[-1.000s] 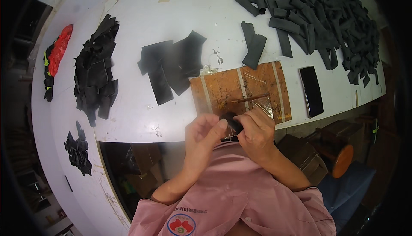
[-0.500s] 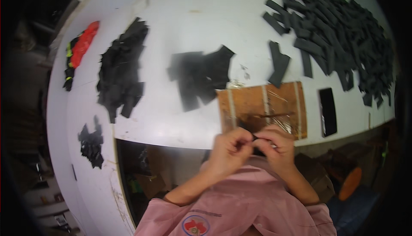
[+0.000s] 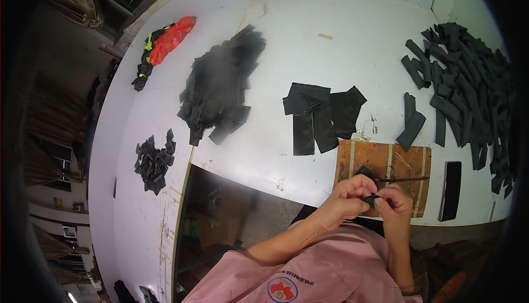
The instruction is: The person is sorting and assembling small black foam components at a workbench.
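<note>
A small piece of black fabric (image 3: 370, 199) is pinched between my two hands, above the near part of a brown board (image 3: 346, 157) with pale strips. My left hand (image 3: 351, 197) is closed on its left side, thumb against fingertips. On the other side my right hand (image 3: 395, 204) grips it with thumb and curled fingers. Part of the fabric is hidden behind my fingers. A thin dark brown tool (image 3: 410, 180) lies across the board, its left end near my hands; I cannot make out its kind.
Flat black fabric pieces (image 3: 303, 132) lie beyond the board, near two black strips (image 3: 411, 129). A big heap of black strips (image 3: 463, 77) covers the right side. Leftward are a black pile (image 3: 217, 82), a smaller one (image 3: 154, 165) and a red bag (image 3: 173, 38). A phone (image 3: 451, 190) sits right.
The view has swung left, so the table's things appear farther right and lower. Both hands still pinch the black fabric, which shows more plainly between the fingers now.
</note>
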A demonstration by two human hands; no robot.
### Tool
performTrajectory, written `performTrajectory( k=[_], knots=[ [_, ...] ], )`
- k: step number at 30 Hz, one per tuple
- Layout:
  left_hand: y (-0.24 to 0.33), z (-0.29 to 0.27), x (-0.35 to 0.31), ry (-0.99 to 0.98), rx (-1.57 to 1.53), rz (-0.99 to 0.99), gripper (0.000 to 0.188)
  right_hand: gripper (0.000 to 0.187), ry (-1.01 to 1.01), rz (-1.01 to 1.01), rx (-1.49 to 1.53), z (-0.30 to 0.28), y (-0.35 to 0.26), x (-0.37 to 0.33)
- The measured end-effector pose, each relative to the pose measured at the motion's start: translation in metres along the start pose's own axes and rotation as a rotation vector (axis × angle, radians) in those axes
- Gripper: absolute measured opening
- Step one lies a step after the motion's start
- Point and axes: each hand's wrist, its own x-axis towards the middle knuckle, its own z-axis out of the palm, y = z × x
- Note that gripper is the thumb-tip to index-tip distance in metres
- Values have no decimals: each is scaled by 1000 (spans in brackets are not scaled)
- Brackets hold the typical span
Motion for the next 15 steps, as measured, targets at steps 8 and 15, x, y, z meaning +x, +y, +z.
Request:
performTrajectory(
  k=[8, 15],
  knots=[
    [-36, 1, 6, 432, 981, 668, 18, 9, -117, 447, 553, 5, -4, -9],
    [3, 19, -12, -200, -276, -187, 39, 9, -55, 354, 788, -3, -5, -12]
  ],
)
